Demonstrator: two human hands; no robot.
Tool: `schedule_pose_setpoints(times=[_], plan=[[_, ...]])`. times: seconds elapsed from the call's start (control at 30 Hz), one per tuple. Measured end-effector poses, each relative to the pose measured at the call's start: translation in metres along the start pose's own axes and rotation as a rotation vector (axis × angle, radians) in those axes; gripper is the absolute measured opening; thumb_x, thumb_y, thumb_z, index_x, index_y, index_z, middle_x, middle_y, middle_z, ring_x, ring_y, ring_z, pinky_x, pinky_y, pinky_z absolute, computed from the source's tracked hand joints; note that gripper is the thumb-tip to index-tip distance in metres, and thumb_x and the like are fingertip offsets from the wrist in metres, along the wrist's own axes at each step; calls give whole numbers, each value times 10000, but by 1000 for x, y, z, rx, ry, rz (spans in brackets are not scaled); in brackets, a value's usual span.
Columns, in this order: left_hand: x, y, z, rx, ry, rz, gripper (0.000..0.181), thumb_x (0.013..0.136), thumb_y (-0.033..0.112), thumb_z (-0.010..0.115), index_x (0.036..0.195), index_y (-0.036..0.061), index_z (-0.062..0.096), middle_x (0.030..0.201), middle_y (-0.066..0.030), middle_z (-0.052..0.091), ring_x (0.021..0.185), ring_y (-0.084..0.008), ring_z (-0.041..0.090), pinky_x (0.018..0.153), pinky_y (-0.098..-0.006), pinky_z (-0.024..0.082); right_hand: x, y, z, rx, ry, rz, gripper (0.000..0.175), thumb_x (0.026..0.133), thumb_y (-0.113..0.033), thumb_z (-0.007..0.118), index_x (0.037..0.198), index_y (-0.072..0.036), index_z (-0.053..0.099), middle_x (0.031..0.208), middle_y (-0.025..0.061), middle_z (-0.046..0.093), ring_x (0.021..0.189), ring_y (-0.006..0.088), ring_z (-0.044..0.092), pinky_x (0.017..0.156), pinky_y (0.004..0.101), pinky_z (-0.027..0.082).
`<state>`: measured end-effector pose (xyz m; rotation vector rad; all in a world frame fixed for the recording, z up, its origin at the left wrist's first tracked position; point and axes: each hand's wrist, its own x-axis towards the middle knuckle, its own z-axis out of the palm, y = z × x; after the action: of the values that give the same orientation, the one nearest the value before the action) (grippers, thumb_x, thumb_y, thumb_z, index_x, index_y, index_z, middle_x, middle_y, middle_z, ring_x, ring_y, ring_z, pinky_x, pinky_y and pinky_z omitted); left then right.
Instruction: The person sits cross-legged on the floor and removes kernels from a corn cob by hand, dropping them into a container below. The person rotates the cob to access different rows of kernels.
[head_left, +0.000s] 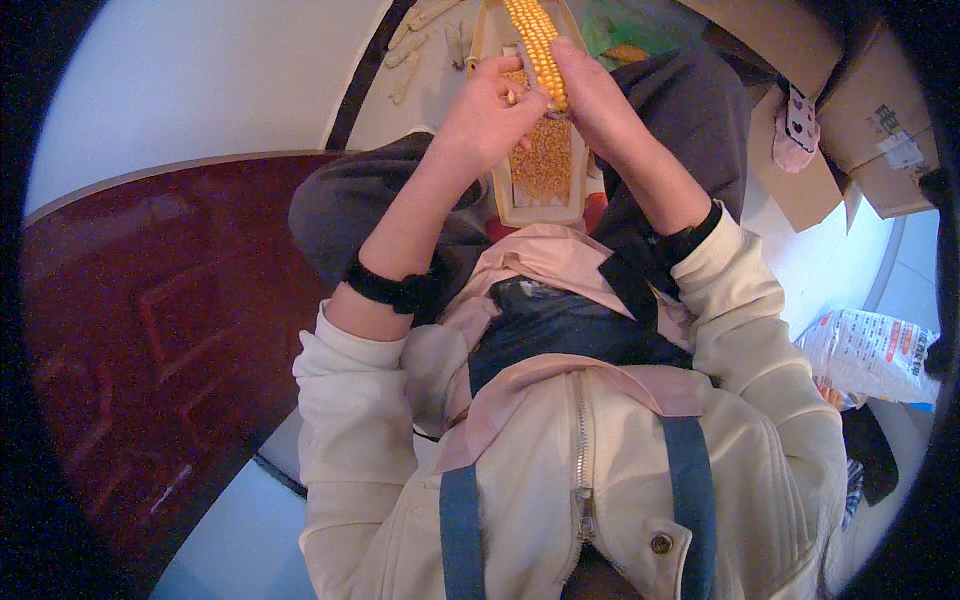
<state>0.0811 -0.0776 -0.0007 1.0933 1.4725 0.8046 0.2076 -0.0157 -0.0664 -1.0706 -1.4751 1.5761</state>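
Observation:
An ear of yellow corn (538, 45) is held over a long, pale tray (541, 216) between the person's legs. My right hand (596, 94) grips the ear along its right side, thumb lying on the kernels. Against the ear's lower left side rests the thumb of my left hand (491, 112), whose fingers are curled. At least one loose corn kernel (511, 97) shows between those fingers. Shelled corn kernels (541, 161) cover much of the tray's bottom. The ear's far end is cut off by the picture's top edge, and its underside is hidden.
Several bare corn cobs (405, 64) lie on the floor at upper left. Beyond the right knee is a green plastic bag (637, 34). Cardboard boxes (862, 127) and a pink slipper (797, 131) stand at right, above a printed plastic bag (874, 356). A dark red panel (172, 300) occupies the left.

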Motion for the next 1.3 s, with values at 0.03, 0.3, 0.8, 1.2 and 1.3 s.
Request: schedule_pose_setpoints(times=[0.03,0.3,0.8,1.2,1.3], plan=[[1,-2,-1,1,-1,-14,505,799,154,591,1187,-66,353,793,-104,581,530,-128,555,503,-252,473,0,-1,0,20,-10,5,422,931,-362,332,1007,10,516,908,82,548,790,159,520,708,282,420],[3,2,-6,-71,48,144,414,829,123,554,1146,-87,390,727,-79,562,567,-111,546,521,-226,467,-9,-42,2,-136,0,-105,515,932,-390,276,975,58,524,871,171,581,791,242,556,733,343,436],[9,7,-15,-173,134,137,289,840,106,516,1056,-85,500,700,-58,563,549,-101,545,520,-223,456,15,-37,7,-163,-74,-130,498,920,-403,313,917,38,544,840,182,595,769,282,575,712,382,438],[14,-3,-10,-129,155,133,318,830,132,531,1052,-94,499,675,-59,566,536,-102,549,518,-223,454,7,-35,1,-139,-96,-109,502,916,-406,321,926,39,554,778,156,596,710,231,576,672,347,450],[14,-3,-11,-132,169,139,302,831,132,520,1030,-94,507,671,-63,565,532,-107,549,517,-225,456,4,-38,1,-174,-96,-133,497,916,-400,321,919,40,551,767,163,595,708,255,579,675,360,450]])
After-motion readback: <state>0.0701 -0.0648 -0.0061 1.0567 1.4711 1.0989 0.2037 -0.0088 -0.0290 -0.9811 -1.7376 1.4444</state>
